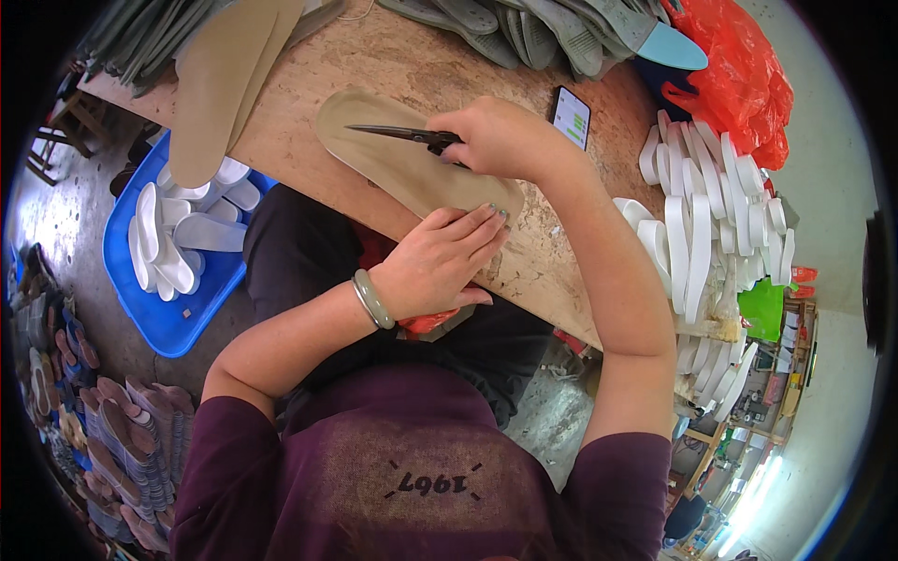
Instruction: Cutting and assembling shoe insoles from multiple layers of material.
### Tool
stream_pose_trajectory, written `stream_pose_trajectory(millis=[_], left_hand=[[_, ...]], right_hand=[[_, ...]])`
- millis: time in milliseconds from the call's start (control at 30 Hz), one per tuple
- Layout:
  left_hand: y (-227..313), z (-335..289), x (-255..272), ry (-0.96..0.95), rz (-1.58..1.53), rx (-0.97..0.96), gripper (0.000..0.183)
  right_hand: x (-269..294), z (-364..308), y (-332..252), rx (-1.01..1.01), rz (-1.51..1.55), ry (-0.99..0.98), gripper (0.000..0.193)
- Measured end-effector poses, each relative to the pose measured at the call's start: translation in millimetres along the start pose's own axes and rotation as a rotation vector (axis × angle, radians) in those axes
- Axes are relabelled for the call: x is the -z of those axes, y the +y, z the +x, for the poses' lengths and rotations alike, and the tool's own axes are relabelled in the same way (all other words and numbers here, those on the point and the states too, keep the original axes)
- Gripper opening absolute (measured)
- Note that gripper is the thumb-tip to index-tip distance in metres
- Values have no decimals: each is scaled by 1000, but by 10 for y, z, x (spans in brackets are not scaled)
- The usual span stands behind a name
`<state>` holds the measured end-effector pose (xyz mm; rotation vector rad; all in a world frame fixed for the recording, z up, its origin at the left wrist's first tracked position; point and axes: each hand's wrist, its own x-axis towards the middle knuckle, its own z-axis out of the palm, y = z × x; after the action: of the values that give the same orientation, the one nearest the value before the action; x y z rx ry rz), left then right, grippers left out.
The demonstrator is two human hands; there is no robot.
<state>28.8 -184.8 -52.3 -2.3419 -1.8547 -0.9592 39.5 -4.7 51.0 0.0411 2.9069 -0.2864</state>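
Note:
A tan shoe insole (374,150) lies flat on the wooden worktable (393,65). My left hand (440,262), with a pale green bangle on the wrist, presses its fingertips on the insole's near end at the table edge. My right hand (500,136) grips black scissors (402,134), whose blades point left and lie over the middle of the insole. The scissor blades look nearly closed.
A larger tan sheet (220,84) overhangs the table's left end. Below it a blue tray (168,299) holds white soles. White soles (711,215) are stacked at the right, a phone (572,117) beside them, grey soles (533,28) and a red bag (739,75) behind.

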Motion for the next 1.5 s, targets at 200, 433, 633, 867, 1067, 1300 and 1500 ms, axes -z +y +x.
stream_pose_trajectory(millis=[200,433,633,867,1067,1300,1500], left_hand=[[-2,35,20,-7,10,-21,76],[-24,-17,22,-29,13,-37,77],[-25,-9,19,-18,-35,-78,80],[-104,50,192,-129,-248,-140,65],[-125,49,265,141,-152,-124,64],[-175,-67,233,43,-149,-170,68],[-226,13,267,87,-199,-203,60]], right_hand=[[-395,-760,238,-351,982,638,25],[-745,-890,-151,-359,444,767,24],[-857,-776,-230,-154,-99,846,21],[-616,-980,-89,-437,989,1082,24],[-514,-794,-307,-368,925,882,25],[-642,-436,-80,-275,330,861,26],[-591,-160,620,-386,468,1026,26]])
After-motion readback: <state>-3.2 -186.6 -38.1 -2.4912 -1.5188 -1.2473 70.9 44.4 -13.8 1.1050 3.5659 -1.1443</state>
